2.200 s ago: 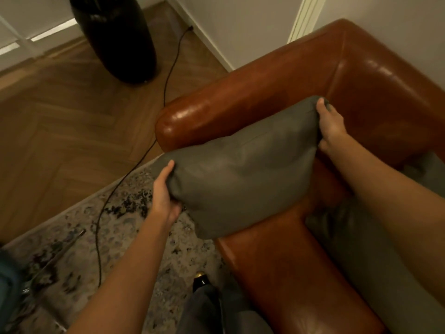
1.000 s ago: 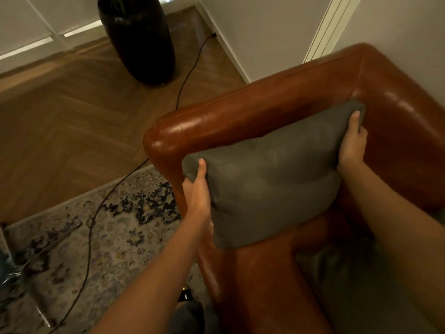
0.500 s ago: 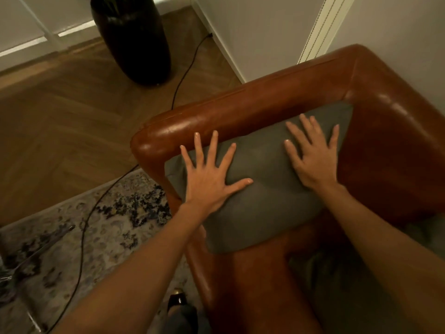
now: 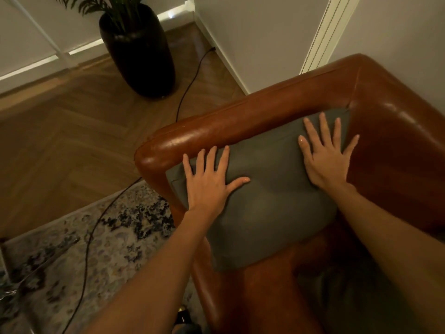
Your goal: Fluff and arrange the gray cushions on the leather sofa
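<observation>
A gray cushion (image 4: 267, 203) leans against the inner side of the brown leather sofa's armrest (image 4: 216, 131), tucked into the corner by the backrest. My left hand (image 4: 209, 184) presses flat on the cushion's left part, fingers spread and straight. My right hand (image 4: 325, 155) presses flat on its upper right part, fingers straight, near the sofa corner. A second gray cushion (image 4: 349, 292) lies dim on the seat at lower right, partly hidden by my right forearm.
A tall dark vase with a plant (image 4: 139, 49) stands on the wooden floor behind the armrest. A black cable (image 4: 101, 213) runs from the wall across the floor and over a patterned rug (image 4: 72, 249). White walls close in behind the sofa.
I held the cushion by its ends, set it against the armrest and let go. Both hands now press flat on it, and they have pushed it further into the corner.
</observation>
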Available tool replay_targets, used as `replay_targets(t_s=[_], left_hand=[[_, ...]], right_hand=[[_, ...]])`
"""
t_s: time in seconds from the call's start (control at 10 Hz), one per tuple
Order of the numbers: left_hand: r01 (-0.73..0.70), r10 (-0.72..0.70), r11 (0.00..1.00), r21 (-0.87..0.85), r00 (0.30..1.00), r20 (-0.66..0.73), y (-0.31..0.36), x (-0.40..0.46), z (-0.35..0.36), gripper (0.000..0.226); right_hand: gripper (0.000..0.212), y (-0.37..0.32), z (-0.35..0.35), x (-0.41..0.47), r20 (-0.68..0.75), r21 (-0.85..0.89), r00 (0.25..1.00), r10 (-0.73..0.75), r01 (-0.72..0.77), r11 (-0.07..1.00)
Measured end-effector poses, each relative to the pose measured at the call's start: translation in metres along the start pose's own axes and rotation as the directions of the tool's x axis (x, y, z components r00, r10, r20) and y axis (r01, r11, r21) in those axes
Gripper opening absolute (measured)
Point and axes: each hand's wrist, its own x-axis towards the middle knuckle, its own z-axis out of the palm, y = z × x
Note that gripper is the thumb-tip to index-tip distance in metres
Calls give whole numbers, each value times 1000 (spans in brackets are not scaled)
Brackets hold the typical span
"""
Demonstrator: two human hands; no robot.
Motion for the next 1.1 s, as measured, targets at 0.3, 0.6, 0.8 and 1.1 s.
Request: replay_targets(t_s=[0.3,0.6,0.8,1.1], left_hand=[[-178,170,981,-80,981,-90,46,-45,18,60],[-294,302,950,108,951,-68,-32,-22,32,78],[-269,274,958,95,961,-43,-30,-22,27,78],[-231,234,964,132,972,-6,-78,-53,3,77]], right_hand=[[51,-48,43,-78,-200,197,969,-145,185,963],[65,-30,50,-50,-219,220,965,-144,193,956],[71,-31,49,-46,-111,163,986,-120,138,977],[58,5,27,-106,68,171,955,289,-296,940]])
